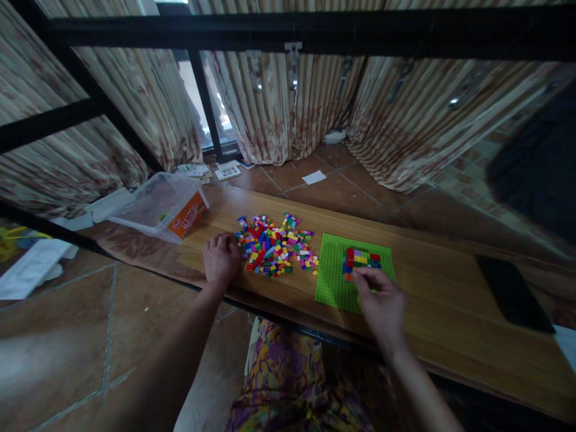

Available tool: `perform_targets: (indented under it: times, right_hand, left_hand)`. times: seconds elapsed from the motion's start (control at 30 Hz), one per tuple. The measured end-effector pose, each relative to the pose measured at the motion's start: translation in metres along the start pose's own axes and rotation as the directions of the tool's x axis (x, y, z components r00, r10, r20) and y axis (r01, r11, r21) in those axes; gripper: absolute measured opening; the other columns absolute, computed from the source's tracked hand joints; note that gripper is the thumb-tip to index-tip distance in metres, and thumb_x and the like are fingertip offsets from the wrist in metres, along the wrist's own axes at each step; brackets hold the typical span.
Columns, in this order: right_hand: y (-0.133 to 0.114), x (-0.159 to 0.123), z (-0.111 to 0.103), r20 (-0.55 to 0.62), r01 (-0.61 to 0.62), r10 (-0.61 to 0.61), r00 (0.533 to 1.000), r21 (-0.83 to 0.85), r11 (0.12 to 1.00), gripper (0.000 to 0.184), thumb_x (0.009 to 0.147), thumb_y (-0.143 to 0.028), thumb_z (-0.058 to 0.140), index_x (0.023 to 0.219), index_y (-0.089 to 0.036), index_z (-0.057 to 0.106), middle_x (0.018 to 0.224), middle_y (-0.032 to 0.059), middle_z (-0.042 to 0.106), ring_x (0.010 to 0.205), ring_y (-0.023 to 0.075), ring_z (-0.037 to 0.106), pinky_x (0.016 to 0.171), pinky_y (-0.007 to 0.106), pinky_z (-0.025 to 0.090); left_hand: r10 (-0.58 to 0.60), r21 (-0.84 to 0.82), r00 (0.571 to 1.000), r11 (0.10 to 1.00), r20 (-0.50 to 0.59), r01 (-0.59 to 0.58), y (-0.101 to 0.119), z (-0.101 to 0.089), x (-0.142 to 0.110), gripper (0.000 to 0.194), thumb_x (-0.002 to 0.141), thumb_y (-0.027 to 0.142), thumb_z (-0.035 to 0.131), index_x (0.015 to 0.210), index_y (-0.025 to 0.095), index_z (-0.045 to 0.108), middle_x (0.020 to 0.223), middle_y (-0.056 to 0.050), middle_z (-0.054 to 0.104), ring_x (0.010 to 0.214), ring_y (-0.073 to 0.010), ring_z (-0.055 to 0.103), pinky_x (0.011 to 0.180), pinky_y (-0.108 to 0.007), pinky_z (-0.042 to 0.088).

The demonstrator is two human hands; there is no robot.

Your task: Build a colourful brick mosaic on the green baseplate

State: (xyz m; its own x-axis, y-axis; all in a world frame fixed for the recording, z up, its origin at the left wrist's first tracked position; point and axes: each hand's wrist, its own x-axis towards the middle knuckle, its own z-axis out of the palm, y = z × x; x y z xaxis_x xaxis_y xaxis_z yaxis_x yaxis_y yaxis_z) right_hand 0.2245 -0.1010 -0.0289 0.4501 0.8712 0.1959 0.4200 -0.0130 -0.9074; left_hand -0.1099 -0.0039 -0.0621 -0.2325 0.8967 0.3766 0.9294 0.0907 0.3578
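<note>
My left hand (220,258) rests on the wooden table, its fingers curled in at the left edge of a pile of colourful toy bricks (274,246). No brick shows in it. Over a green studded baseplate (333,288), my right hand (381,297) has thumb and forefinger pinched together at the near side of a low brick build (360,257). Red, yellow, green, blue and orange bricks make up this build. Whatever lies between the right fingertips is too small and covered to make out.
A clear plastic box (148,201) with an orange label stands at the table's left end. On the right lies a dark flat object (513,293). A black metal frame (288,33) crosses above, before striped curtains (288,108). Papers (314,177) lie on the tiled floor.
</note>
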Motion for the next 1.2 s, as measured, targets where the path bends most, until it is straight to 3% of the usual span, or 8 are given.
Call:
perform_targets:
  times: [0.17,0.37,0.73,0.97,1.2]
  right_hand:
    - [-0.022,-0.009,0.044,0.288,0.197,-0.164,0.944,-0.089,0.976,0.019,0.087,-0.035,0.054,0.088,-0.024,0.069,0.090,0.0047,0.070,0.080,0.0195,0.064,0.077,0.034,0.049]
    - [-0.021,0.003,0.078,0.362,0.375,-0.272,0.892,-0.254,0.891,0.021,0.088,-0.025,0.049,0.091,-0.022,0.070,0.090,0.0072,0.068,0.089,0.0228,0.061,0.082,0.035,0.045]
    - [-0.002,0.008,0.063,0.334,0.370,-0.243,0.911,-0.399,0.839,0.022,0.087,-0.023,0.051,0.096,-0.019,0.071,0.094,0.0086,0.068,0.088,0.0238,0.059,0.081,0.036,0.044]
    - [-0.009,0.012,0.071,0.385,0.382,-0.207,0.899,-0.462,0.801,0.018,0.086,-0.018,0.054,0.092,-0.019,0.071,0.093,0.0078,0.067,0.092,0.0230,0.058,0.085,0.033,0.042]
    - [-0.012,0.011,0.070,0.407,0.352,-0.166,0.898,-0.438,0.827,0.015,0.083,-0.017,0.056,0.085,-0.020,0.071,0.090,0.0056,0.066,0.088,0.0208,0.060,0.082,0.031,0.043]
  left_hand:
    - [-0.004,0.003,1.000,1.000,-0.010,0.004,-0.001,0.001,-0.001,0.030,0.086,0.024,0.047,0.107,0.016,0.066,0.114,-0.013,0.065,0.106,-0.0296,0.055,0.096,-0.043,0.042]
    - [-0.010,-0.011,1.000,1.000,-0.013,0.010,-0.001,0.002,-0.001,0.028,0.087,0.023,0.047,0.107,0.016,0.066,0.114,-0.013,0.064,0.106,-0.0294,0.054,0.097,-0.044,0.042]
    - [-0.026,-0.016,1.000,1.000,-0.011,0.025,0.000,0.002,-0.002,0.029,0.087,0.023,0.048,0.108,0.015,0.067,0.114,-0.013,0.065,0.108,-0.0303,0.054,0.097,-0.044,0.041]
    - [-0.035,-0.018,0.999,0.999,-0.006,0.035,0.001,0.002,-0.002,0.030,0.086,0.023,0.047,0.108,0.015,0.067,0.115,-0.014,0.064,0.108,-0.0293,0.054,0.098,-0.043,0.041]
    - [-0.019,-0.008,1.000,1.000,-0.015,0.019,0.000,0.003,-0.002,0.032,0.087,0.023,0.047,0.109,0.014,0.067,0.114,-0.014,0.065,0.106,-0.0291,0.053,0.098,-0.042,0.042]
